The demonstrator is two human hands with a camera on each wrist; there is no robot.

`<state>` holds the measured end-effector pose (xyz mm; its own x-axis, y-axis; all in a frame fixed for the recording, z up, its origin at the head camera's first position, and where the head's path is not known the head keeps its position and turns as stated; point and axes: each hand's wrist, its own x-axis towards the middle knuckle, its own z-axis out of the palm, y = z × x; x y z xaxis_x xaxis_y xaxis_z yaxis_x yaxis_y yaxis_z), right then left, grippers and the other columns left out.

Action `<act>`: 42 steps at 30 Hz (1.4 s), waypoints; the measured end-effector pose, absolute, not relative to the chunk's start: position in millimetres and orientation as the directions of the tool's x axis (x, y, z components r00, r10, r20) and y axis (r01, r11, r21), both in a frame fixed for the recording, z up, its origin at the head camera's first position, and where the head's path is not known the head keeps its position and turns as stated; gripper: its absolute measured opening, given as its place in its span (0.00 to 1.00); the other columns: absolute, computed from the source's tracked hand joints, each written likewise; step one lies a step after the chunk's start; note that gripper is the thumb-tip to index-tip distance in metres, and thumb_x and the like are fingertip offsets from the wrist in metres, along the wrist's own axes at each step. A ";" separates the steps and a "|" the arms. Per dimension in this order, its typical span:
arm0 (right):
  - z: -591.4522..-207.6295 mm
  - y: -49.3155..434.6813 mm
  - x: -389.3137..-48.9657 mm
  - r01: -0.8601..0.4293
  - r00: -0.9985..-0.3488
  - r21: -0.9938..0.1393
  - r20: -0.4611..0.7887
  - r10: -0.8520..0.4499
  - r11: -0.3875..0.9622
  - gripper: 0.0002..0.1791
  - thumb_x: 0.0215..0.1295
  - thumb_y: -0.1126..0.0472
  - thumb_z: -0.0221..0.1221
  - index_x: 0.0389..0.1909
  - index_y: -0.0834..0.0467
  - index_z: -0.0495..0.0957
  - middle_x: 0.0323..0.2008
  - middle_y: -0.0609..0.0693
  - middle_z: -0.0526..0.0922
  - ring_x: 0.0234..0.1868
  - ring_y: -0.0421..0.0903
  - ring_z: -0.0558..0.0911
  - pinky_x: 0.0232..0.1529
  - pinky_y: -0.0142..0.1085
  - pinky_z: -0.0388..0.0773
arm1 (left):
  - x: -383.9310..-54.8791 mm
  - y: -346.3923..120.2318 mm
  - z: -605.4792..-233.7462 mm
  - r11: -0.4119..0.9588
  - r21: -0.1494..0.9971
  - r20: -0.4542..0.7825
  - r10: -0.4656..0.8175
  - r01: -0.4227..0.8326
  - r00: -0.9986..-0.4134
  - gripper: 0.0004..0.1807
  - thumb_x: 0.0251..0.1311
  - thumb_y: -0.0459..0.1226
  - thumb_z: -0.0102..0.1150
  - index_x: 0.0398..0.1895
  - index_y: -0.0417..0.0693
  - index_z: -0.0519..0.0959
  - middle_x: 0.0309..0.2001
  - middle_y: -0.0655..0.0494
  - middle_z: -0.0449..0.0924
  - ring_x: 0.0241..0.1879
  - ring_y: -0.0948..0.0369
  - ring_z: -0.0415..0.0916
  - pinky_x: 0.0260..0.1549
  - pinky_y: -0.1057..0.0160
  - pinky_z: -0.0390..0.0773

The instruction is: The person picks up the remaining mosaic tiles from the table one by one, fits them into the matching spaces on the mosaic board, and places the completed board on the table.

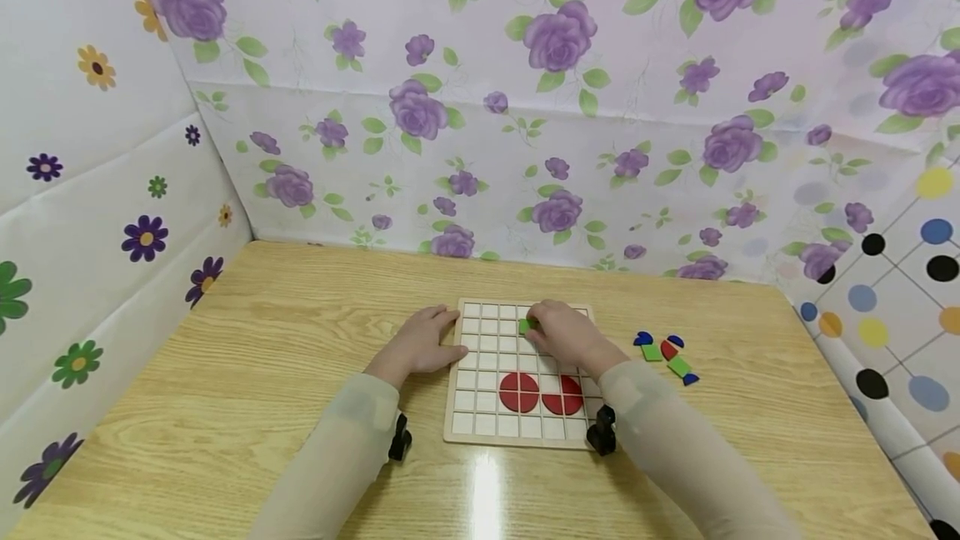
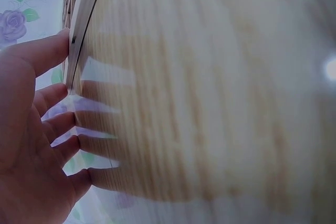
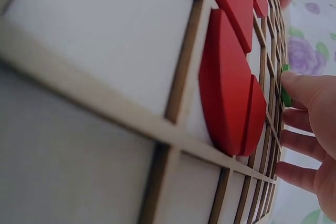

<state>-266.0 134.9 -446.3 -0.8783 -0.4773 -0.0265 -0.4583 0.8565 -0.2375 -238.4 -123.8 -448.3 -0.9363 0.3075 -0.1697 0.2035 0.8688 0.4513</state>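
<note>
Purple-rose cloth (image 1: 558, 111) hangs behind the far edge of the wooden desk (image 1: 285, 340), with flower-printed cloth (image 1: 90, 148) along the left edge and dotted cloth (image 1: 900, 273) along the right; a gridded board (image 1: 488, 362) lies flat, roughly midway between the desk's left and right edges; the two hands are apart from each other; left hand (image 1: 420, 344) loosely extended, its thumb touching the board's left rim; right hand (image 1: 566, 336) pinching a green piece (image 1: 524, 327) between thumb and fingers, at the part of the board nearest the desk's far edge; red disc (image 1: 510, 386) and partial red disc (image 1: 572, 398) set on the board's nearer half, side by side; loose blue, green and red pieces (image 1: 678, 367) clustered between the board and the desk's right edge
</note>
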 end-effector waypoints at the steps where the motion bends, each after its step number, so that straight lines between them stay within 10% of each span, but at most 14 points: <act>1: -446.3 134.6 -266.0 -0.457 -0.880 -0.231 -0.028 -0.475 0.859 0.17 0.67 0.52 0.56 0.50 0.58 0.77 0.45 0.51 0.79 0.46 0.46 0.78 0.48 0.40 0.77 | -238.4 -123.8 -448.3 0.868 0.454 -0.169 0.306 0.202 -0.937 0.38 0.61 0.54 0.55 0.72 0.52 0.59 0.74 0.47 0.51 0.73 0.46 0.48 0.69 0.44 0.53; 42: -442.9 143.1 -259.5 -0.449 -0.874 -0.346 -0.021 -0.485 0.824 0.21 0.67 0.53 0.57 0.55 0.60 0.75 0.50 0.54 0.79 0.52 0.51 0.78 0.55 0.46 0.75 | -236.6 -122.5 -445.6 0.864 0.464 -0.175 0.304 0.194 -0.937 0.38 0.61 0.53 0.55 0.72 0.51 0.59 0.74 0.46 0.51 0.73 0.45 0.48 0.69 0.44 0.53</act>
